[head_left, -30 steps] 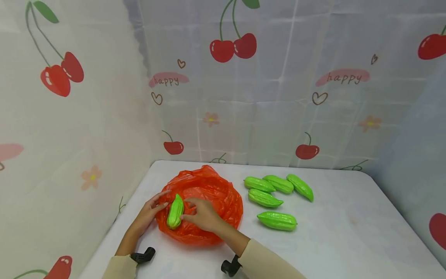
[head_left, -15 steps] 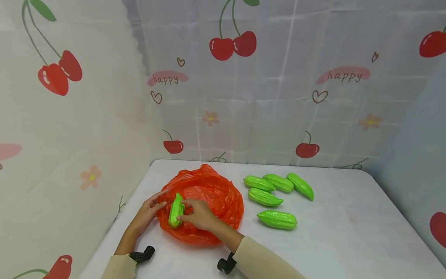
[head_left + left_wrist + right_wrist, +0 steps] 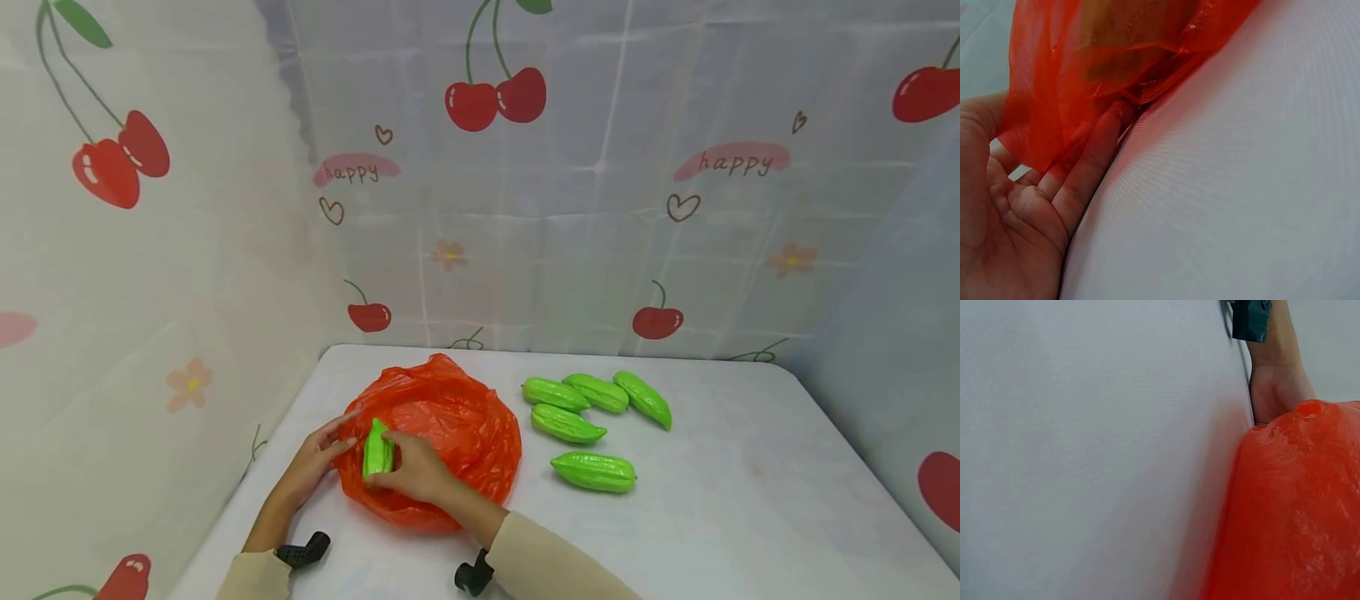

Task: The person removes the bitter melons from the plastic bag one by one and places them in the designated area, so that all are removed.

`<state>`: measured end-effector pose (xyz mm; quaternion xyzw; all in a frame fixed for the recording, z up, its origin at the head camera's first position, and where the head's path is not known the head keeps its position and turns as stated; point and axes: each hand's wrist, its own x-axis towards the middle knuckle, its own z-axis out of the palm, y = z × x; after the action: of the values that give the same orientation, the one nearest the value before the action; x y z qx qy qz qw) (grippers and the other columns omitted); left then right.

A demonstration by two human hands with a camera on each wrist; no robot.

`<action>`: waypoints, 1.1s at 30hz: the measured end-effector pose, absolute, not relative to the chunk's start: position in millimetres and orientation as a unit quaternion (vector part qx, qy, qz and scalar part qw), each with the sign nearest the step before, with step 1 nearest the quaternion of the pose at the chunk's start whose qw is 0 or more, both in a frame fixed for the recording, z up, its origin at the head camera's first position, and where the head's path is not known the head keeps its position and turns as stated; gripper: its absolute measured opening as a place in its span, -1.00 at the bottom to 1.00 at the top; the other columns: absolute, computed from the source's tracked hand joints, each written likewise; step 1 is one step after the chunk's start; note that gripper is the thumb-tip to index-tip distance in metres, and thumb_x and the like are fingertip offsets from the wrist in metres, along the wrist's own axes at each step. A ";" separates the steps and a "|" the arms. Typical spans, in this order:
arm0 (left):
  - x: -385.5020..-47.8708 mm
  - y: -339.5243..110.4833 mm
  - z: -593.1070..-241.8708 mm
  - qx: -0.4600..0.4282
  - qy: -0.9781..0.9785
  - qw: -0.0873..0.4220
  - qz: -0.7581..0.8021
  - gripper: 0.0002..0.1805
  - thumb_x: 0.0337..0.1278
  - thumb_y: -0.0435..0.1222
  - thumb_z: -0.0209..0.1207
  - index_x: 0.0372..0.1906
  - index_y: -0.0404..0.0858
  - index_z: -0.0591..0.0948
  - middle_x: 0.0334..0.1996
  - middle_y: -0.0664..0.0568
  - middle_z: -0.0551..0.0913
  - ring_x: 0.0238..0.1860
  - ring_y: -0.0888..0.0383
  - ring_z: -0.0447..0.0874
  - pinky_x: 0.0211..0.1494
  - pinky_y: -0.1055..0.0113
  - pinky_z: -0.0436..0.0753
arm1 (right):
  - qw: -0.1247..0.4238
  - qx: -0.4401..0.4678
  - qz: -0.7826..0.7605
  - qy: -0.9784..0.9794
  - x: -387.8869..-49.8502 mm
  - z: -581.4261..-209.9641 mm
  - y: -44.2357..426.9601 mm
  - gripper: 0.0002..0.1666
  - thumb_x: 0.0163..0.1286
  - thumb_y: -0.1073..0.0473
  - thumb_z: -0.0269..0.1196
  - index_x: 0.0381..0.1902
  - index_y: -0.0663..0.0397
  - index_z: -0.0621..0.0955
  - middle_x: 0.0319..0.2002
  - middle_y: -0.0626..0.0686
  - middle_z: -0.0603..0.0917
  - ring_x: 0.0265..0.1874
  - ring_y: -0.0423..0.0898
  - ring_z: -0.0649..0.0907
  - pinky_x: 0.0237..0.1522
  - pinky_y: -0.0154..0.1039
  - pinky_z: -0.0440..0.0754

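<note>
In the head view, my right hand point(image 3: 420, 469) holds a light green, ridged bitter melon point(image 3: 378, 450) between thumb and fingers. It stands roughly lengthwise within the left part of a crumpled red plastic bag point(image 3: 480, 421), which lies wide open on the table. My left hand point(image 3: 315, 458) rests at the bag's left side, fingers extended against the plastic. From the left wrist, that hand point(image 3: 1029, 219) has its fingers along the outside of the red bag point(image 3: 1054, 75). The right wrist view shows the bag point(image 3: 1297, 512) and my left hand point(image 3: 1279, 390); my right hand is out of sight there.
Several more bitter melons lie right of the bag: a group point(image 3: 566, 423) towards the back and a single bitter melon point(image 3: 594, 472) nearer the front. The white table point(image 3: 712, 517) is bordered by cherry-print curtains point(image 3: 525, 208) at the back and sides.
My right hand has moved slightly left and closed its fingers further round the bitter melon, which now stands more upright. My left hand has stayed at the bag's side.
</note>
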<state>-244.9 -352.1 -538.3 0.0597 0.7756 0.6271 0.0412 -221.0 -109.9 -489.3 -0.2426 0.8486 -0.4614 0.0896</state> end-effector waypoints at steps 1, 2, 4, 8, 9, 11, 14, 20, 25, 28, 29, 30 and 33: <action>-244.7 -352.2 -538.6 0.059 0.775 0.040 0.627 -0.39 0.45 -0.23 0.15 0.52 -0.20 0.34 0.58 -0.15 0.13 0.51 -0.07 0.10 0.15 0.50 0.55 | 0.088 -0.240 -0.461 0.850 -220.8 -490.2 -111.5 -0.10 0.18 -0.03 0.54 0.40 0.13 0.46 0.23 -0.03 0.61 0.15 -0.12 0.60 0.14 -0.21 0.64; -244.6 -352.4 -539.0 0.062 0.776 0.039 0.626 -0.39 0.46 -0.23 0.15 0.52 -0.20 0.33 0.58 -0.15 0.12 0.53 -0.11 0.06 0.15 0.51 0.53 | 0.085 -0.237 -0.461 0.851 -220.5 -491.0 -112.8 -0.10 0.17 -0.02 0.54 0.40 0.12 0.46 0.23 -0.04 0.61 0.15 -0.12 0.60 0.14 -0.20 0.64; -244.8 -352.6 -540.0 0.062 0.778 0.037 0.625 -0.40 0.46 -0.23 0.15 0.51 -0.19 0.35 0.58 -0.14 0.13 0.54 -0.13 0.03 0.15 0.54 0.51 | 0.077 -0.232 -0.458 0.855 -220.1 -492.0 -114.9 -0.10 0.15 -0.01 0.56 0.39 0.10 0.46 0.21 -0.05 0.61 0.14 -0.13 0.59 0.13 -0.18 0.65; -245.1 -352.6 -540.8 0.063 0.776 0.037 0.627 -0.39 0.46 -0.22 0.15 0.52 -0.19 0.34 0.58 -0.15 0.12 0.54 -0.16 0.04 0.15 0.51 0.53 | 0.066 -0.227 -0.450 0.861 -218.9 -493.8 -117.7 -0.12 0.13 0.08 0.57 0.37 0.07 0.44 0.17 -0.07 0.61 0.08 -0.15 0.59 0.10 -0.18 0.66; -245.1 -352.5 -540.6 0.062 0.775 0.038 0.627 -0.39 0.46 -0.22 0.15 0.52 -0.18 0.34 0.58 -0.14 0.13 0.54 -0.15 0.05 0.15 0.50 0.54 | 0.065 -0.229 -0.450 0.861 -218.6 -494.2 -118.1 -0.12 0.13 0.12 0.57 0.37 0.07 0.44 0.16 -0.06 0.61 0.06 -0.15 0.59 0.08 -0.19 0.66; -244.7 -352.3 -539.9 0.062 0.776 0.040 0.626 -0.38 0.45 -0.21 0.16 0.52 -0.18 0.33 0.58 -0.14 0.13 0.54 -0.15 0.06 0.16 0.49 0.54 | 0.065 -0.231 -0.452 0.859 -218.2 -495.6 -118.8 -0.13 0.13 0.20 0.56 0.37 0.08 0.44 0.13 -0.07 0.61 0.02 -0.17 0.59 0.04 -0.24 0.66; -244.4 -352.8 -539.3 0.062 0.780 0.041 0.621 -0.37 0.45 -0.21 0.16 0.53 -0.19 0.32 0.58 -0.16 0.13 0.54 -0.16 0.05 0.16 0.50 0.53 | 0.066 -0.235 -0.455 0.857 -218.7 -496.8 -119.5 -0.12 0.10 0.29 0.54 0.37 0.10 0.43 0.08 -0.07 0.61 -0.05 -0.19 0.58 -0.03 -0.30 0.66; -243.5 -353.7 -539.0 0.061 0.776 0.042 0.626 -0.36 0.44 -0.24 0.16 0.53 -0.24 0.31 0.57 -0.21 0.12 0.53 -0.20 0.07 0.14 0.50 0.54 | 0.064 -0.227 -0.438 0.868 -218.0 -495.8 -123.8 -0.08 0.12 0.19 0.56 0.40 0.08 0.40 0.11 -0.08 0.60 -0.03 -0.19 0.58 -0.01 -0.28 0.66; -243.3 -353.8 -540.8 0.063 0.776 0.044 0.626 -0.35 0.44 -0.24 0.16 0.54 -0.21 0.30 0.58 -0.18 0.11 0.54 -0.17 0.03 0.14 0.52 0.53 | 0.058 -0.210 -0.419 0.881 -214.8 -495.0 -126.5 -0.06 0.13 0.08 0.58 0.40 0.04 0.37 0.12 -0.06 0.59 -0.02 -0.17 0.59 0.01 -0.24 0.67; -244.2 -353.5 -541.9 0.060 0.777 0.046 0.625 -0.36 0.45 -0.23 0.16 0.54 -0.18 0.30 0.58 -0.15 0.12 0.51 -0.05 0.12 0.16 0.49 0.54 | 0.053 -0.212 -0.427 0.877 -215.7 -495.5 -126.4 -0.07 0.13 0.15 0.57 0.38 0.08 0.36 0.07 -0.03 0.61 -0.07 -0.15 0.60 -0.03 -0.25 0.67; -244.5 -353.5 -542.0 0.061 0.777 0.047 0.625 -0.36 0.45 -0.22 0.15 0.55 -0.18 0.30 0.58 -0.15 0.11 0.49 0.03 0.17 0.16 0.48 0.55 | 0.054 -0.214 -0.431 0.875 -216.4 -495.8 -125.8 -0.08 0.14 0.17 0.56 0.38 0.09 0.36 0.05 -0.04 0.60 -0.08 -0.16 0.59 -0.05 -0.27 0.67; -244.9 -353.5 -542.0 0.061 0.777 0.047 0.625 -0.36 0.45 -0.22 0.15 0.54 -0.19 0.30 0.58 -0.15 0.12 0.45 0.13 0.24 0.16 0.47 0.56 | 0.056 -0.219 -0.439 0.870 -217.6 -496.7 -125.3 -0.09 0.14 0.21 0.56 0.38 0.11 0.36 0.04 -0.03 0.61 -0.09 -0.16 0.59 -0.06 -0.28 0.66; -245.3 -353.7 -541.4 0.063 0.775 0.047 0.627 -0.37 0.46 -0.23 0.15 0.54 -0.21 0.30 0.58 -0.16 0.13 0.33 0.35 0.36 0.15 0.43 0.59 | 0.070 -0.224 -0.463 0.854 -221.4 -496.9 -122.4 -0.13 0.15 0.30 0.52 0.37 0.14 0.38 0.02 -0.04 0.61 -0.10 -0.17 0.59 -0.07 -0.30 0.66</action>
<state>-245.3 -353.7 -541.4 0.0632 0.7750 0.6271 0.0467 -221.4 -122.4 -496.9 -0.2242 0.8545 -0.4633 0.0702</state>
